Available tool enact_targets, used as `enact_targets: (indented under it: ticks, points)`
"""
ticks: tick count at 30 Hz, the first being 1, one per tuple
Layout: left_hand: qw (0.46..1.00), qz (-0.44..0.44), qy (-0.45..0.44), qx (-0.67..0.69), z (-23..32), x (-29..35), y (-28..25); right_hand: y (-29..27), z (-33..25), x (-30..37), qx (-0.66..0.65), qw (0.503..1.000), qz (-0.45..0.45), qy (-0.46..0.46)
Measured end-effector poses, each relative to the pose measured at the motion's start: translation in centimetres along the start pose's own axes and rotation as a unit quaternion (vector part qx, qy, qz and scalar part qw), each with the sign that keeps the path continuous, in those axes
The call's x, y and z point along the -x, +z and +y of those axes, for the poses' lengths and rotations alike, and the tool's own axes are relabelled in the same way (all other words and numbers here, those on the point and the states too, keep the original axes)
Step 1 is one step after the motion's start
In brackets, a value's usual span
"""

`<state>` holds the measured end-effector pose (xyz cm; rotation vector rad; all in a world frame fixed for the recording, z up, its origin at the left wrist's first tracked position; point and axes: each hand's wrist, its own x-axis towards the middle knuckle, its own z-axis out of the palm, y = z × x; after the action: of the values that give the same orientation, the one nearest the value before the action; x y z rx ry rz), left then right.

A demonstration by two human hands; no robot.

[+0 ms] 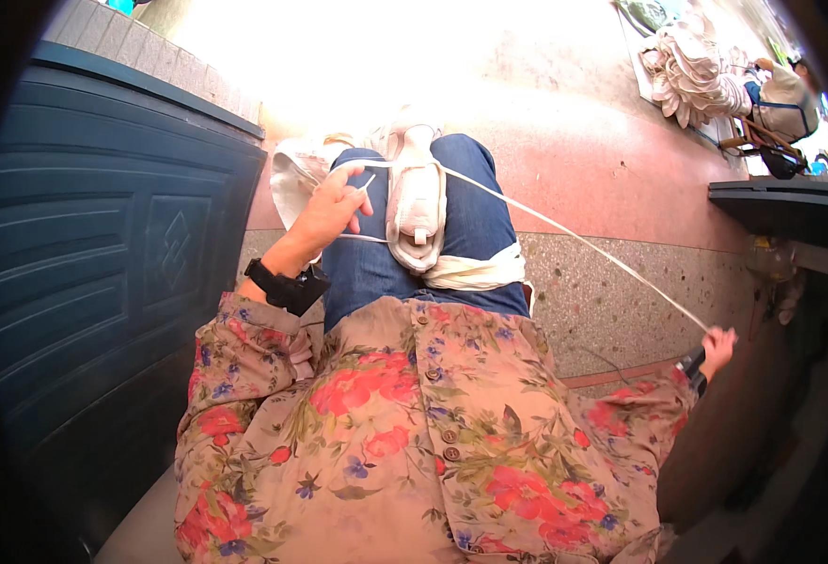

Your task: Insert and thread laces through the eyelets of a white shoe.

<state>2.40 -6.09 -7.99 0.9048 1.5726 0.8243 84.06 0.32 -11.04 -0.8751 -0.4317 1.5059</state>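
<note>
A pale shoe [417, 205] lay between the thighs [473, 188], just right of the left hand [332, 204], whose fingers curled, grip unclear; well apart, the right hand [717, 349] clenched the shoe's taut lace [564, 228].

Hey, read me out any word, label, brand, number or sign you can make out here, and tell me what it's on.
There is none that I can read.
Pale shoe between the knees: no legible lettering; any small mark is too blurred.
Black wrist device by the left hand: nothing legible.
Blue panel: a raised diamond pattern, not writing.
Background at upper right: too small and blurred.
</note>
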Motion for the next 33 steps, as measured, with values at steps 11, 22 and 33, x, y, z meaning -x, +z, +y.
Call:
enact_targets:
  ticks: [11, 22, 33]
  points:
    - [0.995, 0.096, -0.009, -0.03, -3.1, -3.5, 3.2, 32.1, 34.9, -5.8, 0.582, 0.812, -0.027, -0.024]
    - [0.959, 0.158, 0.062, -0.225, -1.8, -6.7, 3.7, 44.7, 44.4, -2.2, 0.664, 0.665, -0.343, -0.007]
    - [0.929, -0.107, 0.023, -0.354, 1.0, -6.7, -1.3, 45.5, 43.3, 0.4, 0.707, 0.633, -0.316, -0.024]
